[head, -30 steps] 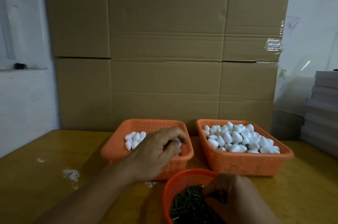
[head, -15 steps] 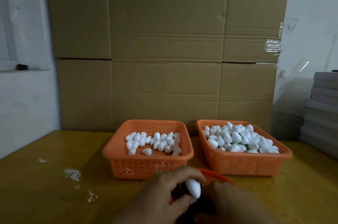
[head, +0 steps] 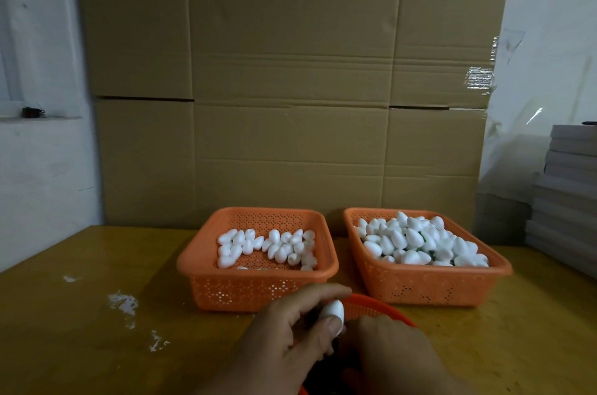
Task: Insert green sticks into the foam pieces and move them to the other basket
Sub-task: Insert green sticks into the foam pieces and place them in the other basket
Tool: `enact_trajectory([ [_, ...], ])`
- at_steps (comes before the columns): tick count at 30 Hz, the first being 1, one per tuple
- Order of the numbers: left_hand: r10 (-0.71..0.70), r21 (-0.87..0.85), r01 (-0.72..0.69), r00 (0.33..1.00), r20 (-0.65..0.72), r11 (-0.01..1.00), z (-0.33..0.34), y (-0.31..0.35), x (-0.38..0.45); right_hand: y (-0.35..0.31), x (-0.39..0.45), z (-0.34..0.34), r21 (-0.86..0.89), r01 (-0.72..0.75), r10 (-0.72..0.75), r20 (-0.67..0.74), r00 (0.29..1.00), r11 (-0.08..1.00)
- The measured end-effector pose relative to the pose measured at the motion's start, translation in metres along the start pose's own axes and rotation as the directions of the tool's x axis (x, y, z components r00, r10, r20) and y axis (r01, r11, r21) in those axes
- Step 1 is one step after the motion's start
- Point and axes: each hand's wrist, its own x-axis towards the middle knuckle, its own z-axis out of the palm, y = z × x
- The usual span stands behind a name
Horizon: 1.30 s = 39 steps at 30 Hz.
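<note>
At the table's near edge the left hand (head: 290,336) pinched one white foam piece (head: 334,314) between thumb and curled fingers, holding it over the round red basket (head: 384,309). The right hand (head: 397,352) sat just beside it, knuckles up; its grip faced away, so I could not tell whether it held a green stick. No stick showed at all. The step in hand looked like the insertion itself. Toward the table's far edge stood the left basket (head: 258,291) with a thin scatter of foam pieces, and the right basket (head: 433,288) heaped with them, flecks of green among the heap. Next, the stick would probably need pushing straight into the piece's end, then a reach to the right basket.
</note>
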Motion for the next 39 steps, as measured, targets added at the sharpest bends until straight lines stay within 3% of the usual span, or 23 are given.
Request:
enact_trajectory([
  [5, -0.155, -0.255, 0.144, 0.988, -0.025, 0.956, -0.001, 0.006, 0.002, -0.003, -0.005, -0.003, -0.015, 0.001, -0.001, -0.032, 0.999, 1.000],
  [9, -0.320, -0.518, 0.274, 0.947, 0.000, 0.810, -0.005, 0.008, 0.005, -0.001, -0.011, -0.006, 0.016, 0.017, -0.016, -0.047, 0.999, 1.000],
  [14, -0.443, -0.684, 0.340, 0.896, 0.027, 0.646, -0.009, 0.011, 0.007, 0.002, -0.016, -0.009, 0.120, 0.048, -0.027, -0.170, 0.985, 0.992],
  [18, -0.486, -0.731, 0.356, 0.873, 0.038, 0.582, -0.011, 0.012, 0.006, 0.005, -0.018, -0.010, 0.263, 0.128, -0.041, -0.315, 0.948, 0.956],
  [23, -0.503, -0.740, 0.363, 0.863, 0.038, 0.566, -0.009, 0.013, 0.007, 0.001, -0.022, -0.013, 0.493, 0.420, -0.112, -0.538, 0.835, 0.762],
  [27, -0.544, -0.731, 0.386, 0.839, 0.025, 0.562, -0.009, 0.010, 0.008, -0.001, -0.026, -0.012, 0.564, 0.497, -0.077, -0.607, 0.791, 0.659],
  [34, -0.520, -0.699, 0.392, 0.854, 0.033, 0.598, -0.008, 0.010, 0.007, -0.002, -0.029, -0.014, 0.556, 0.480, -0.074, -0.598, 0.798, 0.679],
  [39, -0.514, -0.653, 0.407, 0.857, 0.033, 0.638, -0.006, 0.013, 0.008, -0.001, -0.029, -0.015, 0.479, 0.513, -0.125, -0.633, 0.764, 0.712],
])
